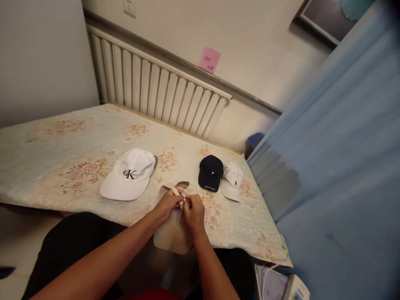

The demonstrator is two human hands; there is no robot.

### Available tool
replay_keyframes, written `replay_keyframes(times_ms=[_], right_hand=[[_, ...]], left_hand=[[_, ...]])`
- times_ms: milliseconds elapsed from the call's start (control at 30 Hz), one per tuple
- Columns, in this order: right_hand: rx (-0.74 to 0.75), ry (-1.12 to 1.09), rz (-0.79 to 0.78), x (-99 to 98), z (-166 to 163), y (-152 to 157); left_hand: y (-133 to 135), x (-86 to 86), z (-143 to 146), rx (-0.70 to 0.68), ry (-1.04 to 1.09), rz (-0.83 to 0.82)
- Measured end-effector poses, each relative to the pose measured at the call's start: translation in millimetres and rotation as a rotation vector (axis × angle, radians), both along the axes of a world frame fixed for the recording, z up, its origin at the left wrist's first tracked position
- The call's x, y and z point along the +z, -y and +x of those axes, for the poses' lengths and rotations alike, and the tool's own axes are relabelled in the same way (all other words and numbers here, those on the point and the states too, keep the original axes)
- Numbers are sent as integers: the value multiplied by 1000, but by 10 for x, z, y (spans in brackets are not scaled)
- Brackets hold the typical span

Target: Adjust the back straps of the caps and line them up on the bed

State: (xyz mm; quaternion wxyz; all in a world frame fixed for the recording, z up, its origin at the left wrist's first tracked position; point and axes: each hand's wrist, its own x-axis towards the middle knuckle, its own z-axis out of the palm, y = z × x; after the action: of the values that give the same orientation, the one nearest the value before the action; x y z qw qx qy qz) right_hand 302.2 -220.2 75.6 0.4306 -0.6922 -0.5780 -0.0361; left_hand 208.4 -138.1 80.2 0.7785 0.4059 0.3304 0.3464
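A beige baseball cap (173, 237) lies at the near edge of the table, its brim toward me and its back opening away. My left hand (170, 202) is closed on the light strap at the back of this cap. Beside it, my right hand (194, 211) pinches the strap end at a small shiny buckle (183, 196). The fingertips of both hands nearly meet there and partly hide the buckle. To the left sits a white cap (129, 175) with black "CK" letters. Right of my hands are a dark navy cap (211, 173) and a smaller white cap (231, 181), touching side by side.
A flower-patterned quilted cover (103, 137) spreads over the table. Behind it stand a white radiator (156, 83) and a wall with a pink note (209, 60). A blue curtain (328, 146) hangs at the right, above an open box (271, 283) on the near right.
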Motion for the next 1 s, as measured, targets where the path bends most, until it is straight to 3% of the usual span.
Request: replay_keyframes(times_ms=[533, 733, 1000], right_hand=[[31, -101, -16, 152, -9, -43], [36, -112, -31, 152, 7, -73], [-66, -174, -19, 90, 1, -103]], left_hand=[[21, -72, 13, 32, -171, 258], [22, -91, 3, 19, -211, 300], [23, -161, 36, -16, -216, 304]])
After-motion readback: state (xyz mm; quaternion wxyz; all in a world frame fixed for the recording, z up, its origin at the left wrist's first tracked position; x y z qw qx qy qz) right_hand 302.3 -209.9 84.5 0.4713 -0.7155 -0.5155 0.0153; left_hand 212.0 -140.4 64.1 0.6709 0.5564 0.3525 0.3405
